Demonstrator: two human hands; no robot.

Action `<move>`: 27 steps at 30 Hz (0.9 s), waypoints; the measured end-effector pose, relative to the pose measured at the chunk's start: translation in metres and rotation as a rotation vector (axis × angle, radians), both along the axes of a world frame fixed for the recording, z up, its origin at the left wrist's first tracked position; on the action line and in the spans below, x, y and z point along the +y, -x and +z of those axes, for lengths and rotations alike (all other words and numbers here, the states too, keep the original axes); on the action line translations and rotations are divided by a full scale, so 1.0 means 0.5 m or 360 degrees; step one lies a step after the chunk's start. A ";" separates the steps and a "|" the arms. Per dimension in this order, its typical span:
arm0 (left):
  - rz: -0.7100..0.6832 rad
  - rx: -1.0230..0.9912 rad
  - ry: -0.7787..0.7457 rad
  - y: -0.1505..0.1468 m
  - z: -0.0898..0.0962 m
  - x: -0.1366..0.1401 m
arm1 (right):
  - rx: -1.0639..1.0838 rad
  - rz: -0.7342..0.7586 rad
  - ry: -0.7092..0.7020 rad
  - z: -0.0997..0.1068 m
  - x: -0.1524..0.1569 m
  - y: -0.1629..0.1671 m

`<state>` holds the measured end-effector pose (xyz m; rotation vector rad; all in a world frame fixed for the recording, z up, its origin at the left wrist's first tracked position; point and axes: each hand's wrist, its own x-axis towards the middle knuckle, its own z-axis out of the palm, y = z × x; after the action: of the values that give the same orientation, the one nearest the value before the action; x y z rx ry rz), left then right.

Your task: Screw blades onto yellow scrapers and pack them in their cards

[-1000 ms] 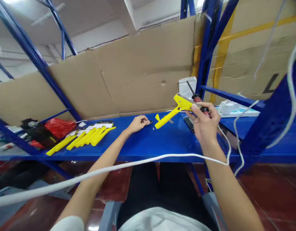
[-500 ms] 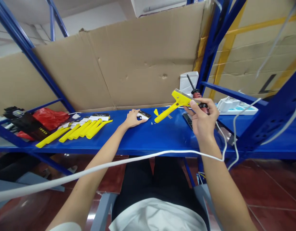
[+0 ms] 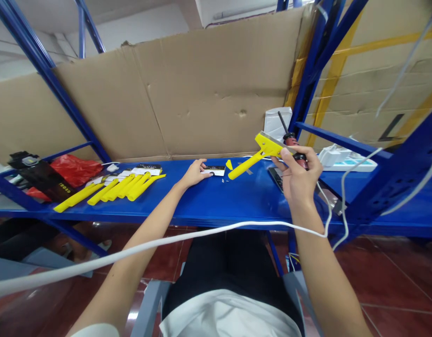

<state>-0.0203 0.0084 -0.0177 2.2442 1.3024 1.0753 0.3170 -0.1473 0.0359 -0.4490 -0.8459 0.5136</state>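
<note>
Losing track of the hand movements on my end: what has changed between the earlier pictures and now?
The small black-and-white rectangular card has turned at the left hand: one second ago only a dark sliver showed, then it slanted; now its long edges run left to right. Still in the right hand: the yellow long-handled scraper and red-and-black screwdriver.

A hand could slide over the flat blue table (image 3: 233, 201) between the left hand (image 3: 194, 173) and the right hand (image 3: 300, 172). The long yellow plastic scraper (image 3: 249, 165) sticks into that gap. A tall brown cardboard wall (image 3: 216, 93) blocks the back, long yellow handles (image 3: 143, 189) lie on the left, and a thick white cord (image 3: 201, 235) crosses the front.
</note>
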 end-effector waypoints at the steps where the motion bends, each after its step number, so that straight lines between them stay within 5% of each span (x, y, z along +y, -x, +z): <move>1: 0.0015 0.0007 -0.0010 0.001 0.001 0.000 | 0.0005 -0.0002 -0.0004 0.001 0.000 0.000; 16: 0.0376 0.0072 -0.0015 0.025 0.011 0.016 | 0.0060 -0.0003 -0.0056 0.004 -0.005 0.003; 27: 0.0411 0.0049 0.0019 0.026 0.020 0.011 | -0.0008 -0.0037 -0.0036 -0.003 0.000 0.000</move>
<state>-0.0335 0.0139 -0.0076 2.1334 1.6415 1.1168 0.3171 -0.1475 0.0343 -0.4388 -0.8495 0.4814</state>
